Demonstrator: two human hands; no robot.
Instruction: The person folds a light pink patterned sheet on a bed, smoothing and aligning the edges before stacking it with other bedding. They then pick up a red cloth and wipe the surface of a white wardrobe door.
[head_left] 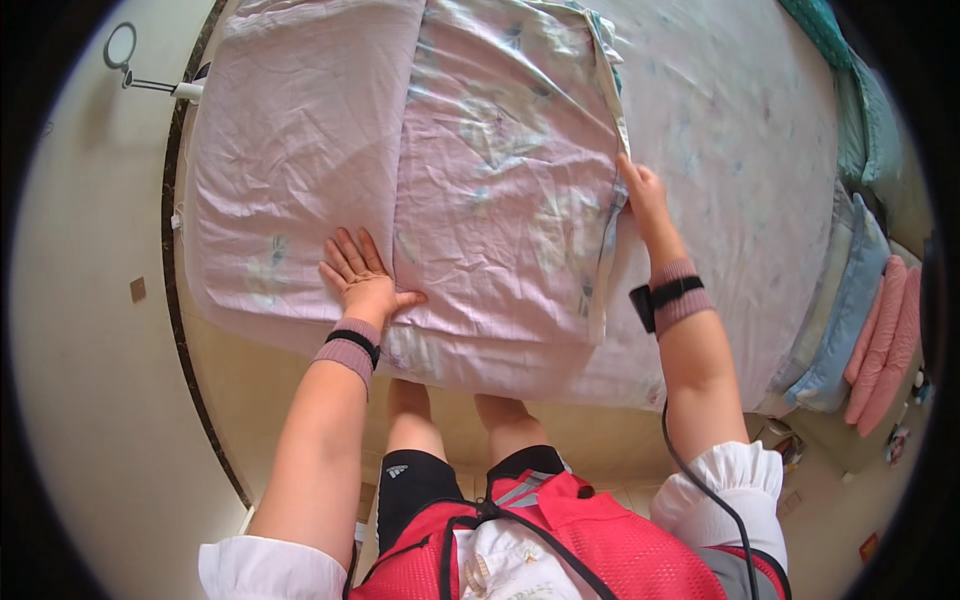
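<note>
A pale pink floral quilt cover (pixel 505 190) lies folded in layers over the left half of the bed. My left hand (pixel 362 282) rests flat on it, fingers spread, beside the fold line near the bed's front edge. At the cover's right edge, my right hand (pixel 646 198) is closed with the thumb and fingers on the hem; its fingertips are partly hidden. The cloth between my hands has small wrinkles. Under the cover and to its right spreads a pink patterned bed sheet (pixel 735 210).
At the right end of the bed lie a blue pillow (pixel 848 305), folded pink bedding (pixel 887 340) and teal cloth (pixel 868 130). A round mirror on an arm (pixel 121 45) stands out at the upper left. My legs (pixel 415 420) are close to the bed's front side.
</note>
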